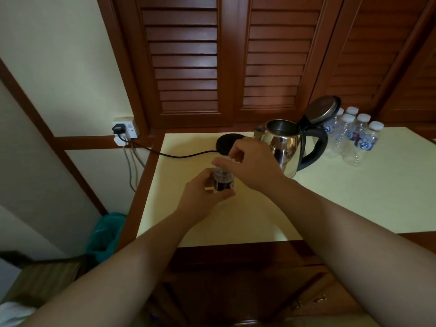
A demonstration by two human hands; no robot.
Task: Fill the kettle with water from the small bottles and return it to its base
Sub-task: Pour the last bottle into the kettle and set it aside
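Observation:
A steel kettle [284, 143] with a black handle stands on the cream table [342, 197], its lid [322, 109] flipped open. Its round black base [226, 143] lies just left of it, off the kettle. My left hand [203, 194] grips a small clear bottle [223, 181] upright near the table's left front. My right hand [250, 164] is closed over the bottle's top, hiding the cap. Several more small bottles [354, 138] with white caps stand right of the kettle.
A black cord [169, 154] runs from the base to a wall socket [125, 129] at the left. Louvred wooden doors [212, 55] rise behind the table. A teal bin [103, 234] sits on the floor at the left.

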